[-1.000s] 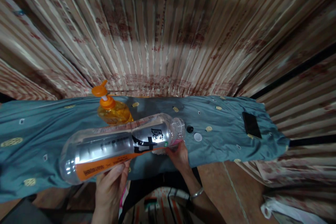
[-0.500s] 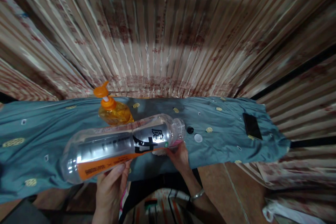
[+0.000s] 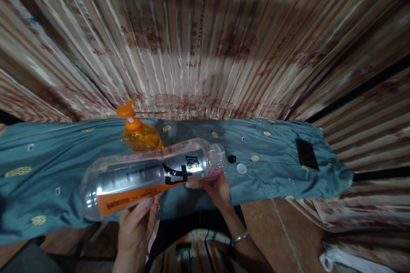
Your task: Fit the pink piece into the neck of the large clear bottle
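Observation:
A large clear plastic bottle (image 3: 147, 177) with a silver and orange label lies tilted in the air over the table, its open neck pointing right. My left hand (image 3: 136, 228) grips its lower body from beneath. Just under the bottle's shoulder, my right hand (image 3: 218, 190) is closed on something pink and white that I cannot make out. Both hands hover at the near edge of the teal cloth (image 3: 272, 153) covering the table.
An orange pump bottle (image 3: 138, 132) of yellow liquid stands behind the clear bottle. A small black cap (image 3: 232, 158) and a white cap (image 3: 241, 168) lie on the cloth to the right. A dark phone (image 3: 306, 154) rests near the right end. Striped curtain hangs behind.
The clear bottle's base has shifted slightly right and up. Both hands keep the same grip.

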`<state>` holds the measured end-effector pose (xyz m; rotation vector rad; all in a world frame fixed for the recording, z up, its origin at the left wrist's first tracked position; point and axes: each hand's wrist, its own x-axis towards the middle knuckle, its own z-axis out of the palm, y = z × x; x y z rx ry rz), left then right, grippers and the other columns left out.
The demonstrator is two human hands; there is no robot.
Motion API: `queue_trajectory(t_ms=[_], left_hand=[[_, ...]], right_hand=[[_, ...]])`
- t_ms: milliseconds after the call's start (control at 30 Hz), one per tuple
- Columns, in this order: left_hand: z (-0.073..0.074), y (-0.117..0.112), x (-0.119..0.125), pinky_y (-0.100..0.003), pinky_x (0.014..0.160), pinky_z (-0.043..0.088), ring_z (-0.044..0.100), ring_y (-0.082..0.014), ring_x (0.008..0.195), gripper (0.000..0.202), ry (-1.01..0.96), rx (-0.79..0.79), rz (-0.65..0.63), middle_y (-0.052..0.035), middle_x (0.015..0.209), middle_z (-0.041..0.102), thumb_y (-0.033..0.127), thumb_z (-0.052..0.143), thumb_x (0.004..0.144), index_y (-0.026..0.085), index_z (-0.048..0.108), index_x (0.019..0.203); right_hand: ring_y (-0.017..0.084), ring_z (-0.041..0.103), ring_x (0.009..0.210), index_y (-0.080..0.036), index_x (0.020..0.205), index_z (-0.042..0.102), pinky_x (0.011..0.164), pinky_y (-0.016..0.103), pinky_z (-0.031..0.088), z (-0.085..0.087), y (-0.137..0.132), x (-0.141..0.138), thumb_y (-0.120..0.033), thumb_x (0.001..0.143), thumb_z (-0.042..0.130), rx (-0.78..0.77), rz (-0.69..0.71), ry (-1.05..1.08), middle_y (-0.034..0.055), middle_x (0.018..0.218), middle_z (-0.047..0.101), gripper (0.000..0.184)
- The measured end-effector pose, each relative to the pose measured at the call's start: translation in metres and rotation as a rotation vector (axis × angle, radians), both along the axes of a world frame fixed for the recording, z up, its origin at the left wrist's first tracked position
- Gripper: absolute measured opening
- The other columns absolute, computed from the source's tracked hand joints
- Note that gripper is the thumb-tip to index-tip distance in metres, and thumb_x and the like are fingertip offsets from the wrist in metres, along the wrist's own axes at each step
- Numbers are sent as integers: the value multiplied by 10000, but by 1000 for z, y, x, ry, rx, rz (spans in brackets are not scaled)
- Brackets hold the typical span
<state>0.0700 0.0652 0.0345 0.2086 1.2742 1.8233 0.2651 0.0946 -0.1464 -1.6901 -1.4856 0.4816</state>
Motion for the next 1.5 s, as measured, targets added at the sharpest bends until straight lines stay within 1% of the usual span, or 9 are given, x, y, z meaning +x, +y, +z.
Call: queue_trajectory(t_ms=[333, 500, 833, 933, 1033, 1167, 1267, 1433, 1500], left_hand=[[0, -1, -2, -484, 885, 600, 717, -317, 925, 442, -27, -9, 3, 17, 701, 738, 186, 882, 277, 264, 710, 677], [-2, -1, -1, -441, 836, 620, 722, -275, 817, 402, -32, 1, 8, 27, 663, 725, 198, 889, 260, 249, 679, 600], [-1, -3, -3, -553, 933, 570, 725, -325, 858, 394, 3, -31, -20, 33, 507, 631, 306, 930, 270, 278, 660, 556], [-3, -4, -4, -486, 847, 613, 713, -264, 709, 434, 0, -26, -15, 43, 510, 632, 345, 954, 257, 272, 688, 591], [-5, -4, -5, -370, 658, 638, 646, -188, 526, 459, 3, -27, -9, 49, 480, 606, 369, 963, 224, 246, 677, 561], [-4, -4, -5, -309, 550, 614, 613, -164, 475, 449, 11, 1, -23, 39, 463, 592, 345, 961, 206, 229, 630, 487], [-2, -4, -4, -346, 614, 633, 634, -180, 513, 424, 11, 4, -24, 40, 460, 588, 320, 961, 250, 234, 601, 456], [0, -4, -3, -568, 891, 581, 660, -241, 588, 379, 38, -3, -32, 38, 475, 616, 297, 933, 277, 254, 601, 456], [1, -3, -3, -605, 952, 540, 664, -252, 601, 364, 44, -13, -38, 35, 485, 626, 284, 922, 279, 257, 605, 457]], right_hand=[[338, 704, 1007, -185, 1073, 600, 838, 464, 590, 0, 0, 0, -507, 767, 734, -9, 8, 43, 146, 1039, 724, 464], [341, 708, 1008, -176, 1074, 602, 833, 465, 592, -3, 1, 1, -507, 760, 734, -1, -6, 38, 154, 1035, 728, 475], [327, 718, 964, -204, 1049, 607, 763, 436, 603, 2, 1, -3, -539, 778, 721, 19, 5, 61, 121, 987, 734, 446], [322, 720, 954, -213, 1032, 613, 762, 432, 604, 4, 1, -3, -513, 769, 738, 23, -8, 66, 113, 973, 736, 418], [322, 723, 952, -213, 1016, 615, 758, 430, 608, 7, 0, -3, -494, 770, 741, 26, -4, 87, 114, 969, 738, 395], [332, 724, 956, -198, 1055, 614, 770, 443, 610, 8, 0, -3, -508, 762, 745, 26, 4, 91, 125, 971, 737, 446], [330, 723, 961, -189, 1077, 614, 783, 441, 606, 8, 1, -3, -495, 761, 749, 17, 4, 86, 127, 982, 738, 459], [314, 716, 962, -204, 1073, 625, 794, 431, 600, 6, 1, -3, -466, 762, 762, 21, 9, 65, 108, 998, 738, 429], [309, 716, 943, -208, 1055, 624, 789, 430, 599, 5, 1, -2, -468, 764, 763, 25, 16, 64, 99, 984, 736, 414]])
